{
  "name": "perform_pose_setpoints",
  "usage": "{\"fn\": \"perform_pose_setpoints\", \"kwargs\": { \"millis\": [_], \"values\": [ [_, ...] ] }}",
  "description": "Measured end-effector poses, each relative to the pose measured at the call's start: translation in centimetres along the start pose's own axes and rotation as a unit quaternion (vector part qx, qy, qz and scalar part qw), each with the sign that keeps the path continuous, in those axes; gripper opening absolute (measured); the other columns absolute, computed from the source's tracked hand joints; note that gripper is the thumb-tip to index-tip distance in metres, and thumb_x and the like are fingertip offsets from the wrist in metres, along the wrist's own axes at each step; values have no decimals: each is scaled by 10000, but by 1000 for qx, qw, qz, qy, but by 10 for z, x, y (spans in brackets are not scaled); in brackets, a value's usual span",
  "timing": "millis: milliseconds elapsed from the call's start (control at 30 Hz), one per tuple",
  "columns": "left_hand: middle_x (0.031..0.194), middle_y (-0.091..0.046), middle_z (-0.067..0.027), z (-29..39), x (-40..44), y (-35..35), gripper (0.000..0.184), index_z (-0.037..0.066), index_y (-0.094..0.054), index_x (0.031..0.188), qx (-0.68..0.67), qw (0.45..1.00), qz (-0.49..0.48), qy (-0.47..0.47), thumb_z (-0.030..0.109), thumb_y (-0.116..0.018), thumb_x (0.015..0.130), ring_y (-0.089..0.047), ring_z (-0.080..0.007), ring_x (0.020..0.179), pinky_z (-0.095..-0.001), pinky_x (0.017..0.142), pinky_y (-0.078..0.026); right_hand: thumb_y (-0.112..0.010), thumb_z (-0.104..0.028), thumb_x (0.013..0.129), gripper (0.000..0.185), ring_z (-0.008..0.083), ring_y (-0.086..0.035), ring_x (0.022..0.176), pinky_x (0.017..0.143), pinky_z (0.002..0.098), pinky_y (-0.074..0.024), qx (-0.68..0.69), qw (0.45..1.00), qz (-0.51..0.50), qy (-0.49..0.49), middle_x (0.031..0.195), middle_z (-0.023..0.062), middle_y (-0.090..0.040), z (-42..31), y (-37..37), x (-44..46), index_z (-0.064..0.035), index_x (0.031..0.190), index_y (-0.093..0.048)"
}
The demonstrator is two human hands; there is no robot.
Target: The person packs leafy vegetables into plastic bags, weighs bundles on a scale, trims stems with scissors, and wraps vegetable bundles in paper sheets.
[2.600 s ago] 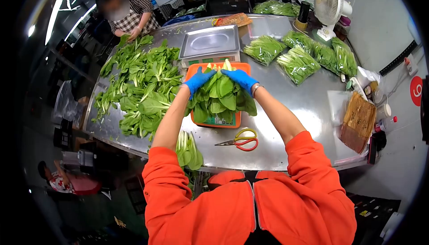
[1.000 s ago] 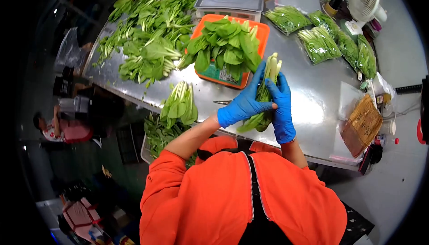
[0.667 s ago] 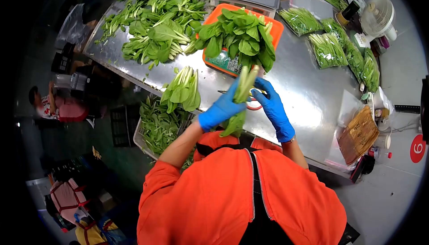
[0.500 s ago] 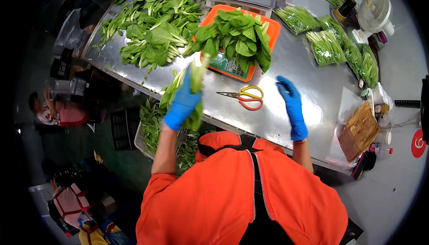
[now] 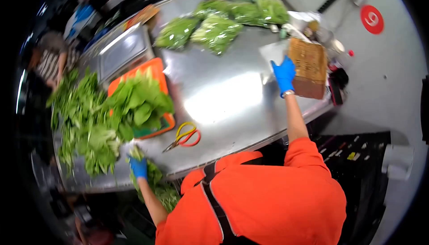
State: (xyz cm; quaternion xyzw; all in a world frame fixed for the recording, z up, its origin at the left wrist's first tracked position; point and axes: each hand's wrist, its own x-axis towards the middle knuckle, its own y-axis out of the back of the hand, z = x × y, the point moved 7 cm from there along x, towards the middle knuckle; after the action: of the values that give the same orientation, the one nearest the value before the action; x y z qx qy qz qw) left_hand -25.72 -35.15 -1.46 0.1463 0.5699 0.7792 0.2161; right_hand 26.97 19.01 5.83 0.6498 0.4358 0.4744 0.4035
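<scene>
My left hand (image 5: 138, 168), in a blue glove, is closed round a bunch of leafy greens (image 5: 153, 173) at the table's front edge. Its stems poke out above the fingers and the leaves hang below. Out to the right, my right hand (image 5: 284, 76), gloved in blue too, lies over the edge of clear plastic bags (image 5: 271, 54) beside a brown cardboard piece (image 5: 308, 64). Its fingers are apart. Between the hands rest scissors (image 5: 183, 137) with one yellow and one red handle. An orange tray (image 5: 157, 68) holds more greens (image 5: 142, 102) on a scale.
A large heap of loose greens (image 5: 87, 129) covers the left of the metal table (image 5: 219, 75). Several filled bags of greens (image 5: 216, 33) lie at the back. A metal pan (image 5: 125, 50) stands behind the orange tray. Another person (image 5: 53, 62) is at the far left.
The view has turned to the right. My right hand has reached out to the plastic bags by the cardboard. My left hand still holds its bunch, now lower at the table edge.
</scene>
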Motion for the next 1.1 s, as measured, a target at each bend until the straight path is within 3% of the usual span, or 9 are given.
{"fn": "perform_pose_setpoints", "kwargs": {
  "millis": [200, 233, 300, 367, 433, 600, 833, 900, 1100],
  "values": [
    [1282, -323, -277, 5, 1, 2, 745, -36, -165, 1325, 0, 989, -85, 120, 213, -578, 757, -359, -390, 1152, -404, 960, -303, -625, -383, 695, 608, 327, -449, 1083, 854, 457, -384, -62, 997, -18, -30, 1172, 176, -458, 36, -36, 34, -39, 1163, -445],
    [1319, -277, -269, -14, 4, -10, 668, -68, -192, 1307, -7, 989, -69, 134, 193, -532, 794, -306, -370, 1206, -387, 1004, -254, -593, -258, 721, 347, 290, -558, 930, 746, 391, -459, -23, 1000, 0, 1, 980, 167, -564, 71, -97, 56, -35, 983, -541],
    [1261, -348, -280, 0, -6, 5, 638, -46, -240, 1301, -68, 992, -36, 101, 151, -535, 771, -347, -400, 1157, -403, 972, -283, -533, -96, 709, 101, 287, -603, 588, 502, 389, -472, 168, 983, -49, -60, 631, 141, -573, 48, -40, 33, -7, 751, -555],
    [1181, -413, -278, 25, -16, 23, 689, -6, -222, 1319, 0, 995, 89, 33, 144, -569, 743, -424, -406, 1055, -434, 876, -363, -493, -73, 736, 181, 350, -597, 692, 563, 407, -472, 44, 997, -15, 61, 793, 228, -599, 60, -47, 50, 18, 869, -574],
    [1104, -453, -258, 33, -16, 30, 708, -3, -226, 1314, 21, 995, 49, 83, 166, -589, 731, -468, -376, 979, -453, 805, -398, -437, -116, 799, 301, 370, -574, 834, 690, 444, -456, 70, 990, 55, 112, 910, 244, -582, 96, -69, 70, -14, 1058, -552],
    [1103, -465, -222, 29, -14, 20, 627, 8, -285, 1282, 29, 994, 54, 93, 122, -555, 727, -475, -375, 969, -454, 788, -413, -518, -268, 799, 445, 394, -523, 947, 772, 448, -431, 66, 994, -16, 81, 1051, 261, -532, 72, -20, 49, 34, 1125, -494],
    [1123, -465, -175, 53, -20, 55, 531, 4, -335, 1237, 82, 990, 14, 117, 82, -501, 739, -475, -353, 992, -467, 751, -428, -459, -163, 794, 376, 388, -544, 909, 752, 448, -438, -9, 996, -45, 76, 1000, 258, -551, 109, -53, 66, 21, 1118, -499],
    [1131, -453, -166, 38, -20, 25, 547, 3, -327, 1243, 114, 986, -13, 118, 90, -509, 734, -473, -343, 994, -473, 752, -423, -428, -97, 773, 354, 401, -560, 836, 699, 446, -452, 1, 986, 112, 127, 945, 255, -566, 108, -30, 67, 9, 1098, -518],
    [1241, -362, -165, 37, -34, 6, 707, 3, -233, 1297, 101, 981, -38, 158, 129, -567, 686, -407, -321, 1100, -496, 834, -366, -450, -75, 768, 345, 363, -569, 725, 626, 429, -443, -26, 975, 151, 161, 902, 213, -584, 40, 91, 44, -5, 1098, -522]
  ]
}}
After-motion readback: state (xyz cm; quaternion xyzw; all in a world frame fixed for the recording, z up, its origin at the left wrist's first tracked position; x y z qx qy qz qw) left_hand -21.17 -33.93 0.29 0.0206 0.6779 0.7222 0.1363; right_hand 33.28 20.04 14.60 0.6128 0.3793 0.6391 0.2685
